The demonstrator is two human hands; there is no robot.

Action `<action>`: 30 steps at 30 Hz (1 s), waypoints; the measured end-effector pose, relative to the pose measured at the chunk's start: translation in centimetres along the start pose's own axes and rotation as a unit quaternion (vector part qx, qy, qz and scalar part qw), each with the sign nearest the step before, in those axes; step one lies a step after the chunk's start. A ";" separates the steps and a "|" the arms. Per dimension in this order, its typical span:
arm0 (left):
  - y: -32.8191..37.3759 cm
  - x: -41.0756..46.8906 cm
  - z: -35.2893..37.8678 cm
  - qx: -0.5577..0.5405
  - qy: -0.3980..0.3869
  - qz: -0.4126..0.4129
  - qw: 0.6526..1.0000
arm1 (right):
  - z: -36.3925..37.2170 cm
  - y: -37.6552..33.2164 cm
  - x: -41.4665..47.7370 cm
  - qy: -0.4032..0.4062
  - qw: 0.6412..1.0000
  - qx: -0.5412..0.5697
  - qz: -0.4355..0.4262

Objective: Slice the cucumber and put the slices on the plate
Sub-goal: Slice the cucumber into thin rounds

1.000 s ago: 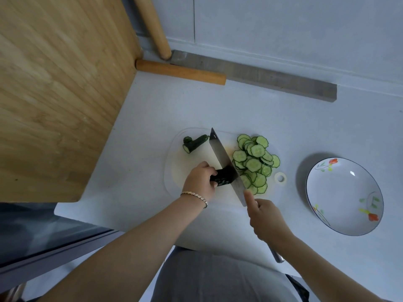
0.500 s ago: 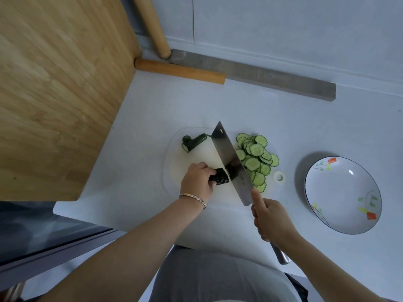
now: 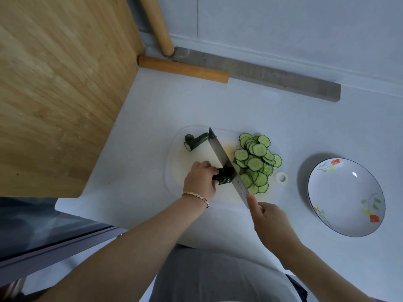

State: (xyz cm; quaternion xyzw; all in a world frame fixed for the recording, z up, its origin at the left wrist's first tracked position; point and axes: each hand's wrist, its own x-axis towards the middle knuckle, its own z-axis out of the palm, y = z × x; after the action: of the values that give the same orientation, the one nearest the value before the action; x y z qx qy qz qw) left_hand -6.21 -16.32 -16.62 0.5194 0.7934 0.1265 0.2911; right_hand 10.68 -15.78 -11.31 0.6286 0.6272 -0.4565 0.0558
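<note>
Seen from above, the left hand (image 3: 201, 180) curls its fingers round a cucumber stub (image 3: 222, 179) on a pale cutting board (image 3: 174, 171). The right hand (image 3: 272, 223) grips a cleaver (image 3: 225, 163) (forefinger lying along the blade), whose edge meets the stub. Slices (image 3: 255, 163) are heaped just right of the blade. The plate (image 3: 346, 199) sits apart on the surface (image 3: 218, 105).

Pretty clearly a home kitchen. There's a white tabletop (image 3: 218, 105) with a translucent cutting board (image 3: 196, 158) on it, and on the board a heap of cucumber slices (image 3: 255, 162) and a cleaver (image 3: 219, 151). A flowery plate (image 3: 340, 192) sits right of the board, and a bamboo-wood surface (image 3: 54, 94) sits left of it.
</note>
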 end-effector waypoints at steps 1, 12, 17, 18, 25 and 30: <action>0.0 0.1 -0.1 0.003 0.000 0.000 1.000 | 0.2 -0.2 0.1 0.003 1.000 -0.006 -0.001; -0.3 -0.4 0.3 -0.008 0.033 0.013 0.999 | 1.7 0.2 2.4 0.004 1.000 0.017 0.018; -0.3 -0.8 0.5 -0.023 0.024 0.014 0.999 | 2.2 -0.3 3.2 0.000 1.000 0.017 0.011; -0.5 -0.9 0.5 -0.025 0.024 0.015 0.999 | 2.2 -0.2 3.3 -0.002 1.000 0.026 0.014; -0.1 -1.0 0.8 -0.056 0.033 0.010 0.998 | -0.4 0.6 2.5 -0.028 0.976 0.201 0.082; 0.3 -0.7 0.9 -0.044 0.035 0.002 0.998 | -1.1 0.4 1.5 -0.034 0.980 0.186 0.056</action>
State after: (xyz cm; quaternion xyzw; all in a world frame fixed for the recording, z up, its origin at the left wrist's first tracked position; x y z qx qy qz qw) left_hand -5.24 -16.91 -16.92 0.5025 0.7960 0.1799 0.2856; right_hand 11.30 -14.04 -11.84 0.6464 0.4929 -0.5822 -0.0151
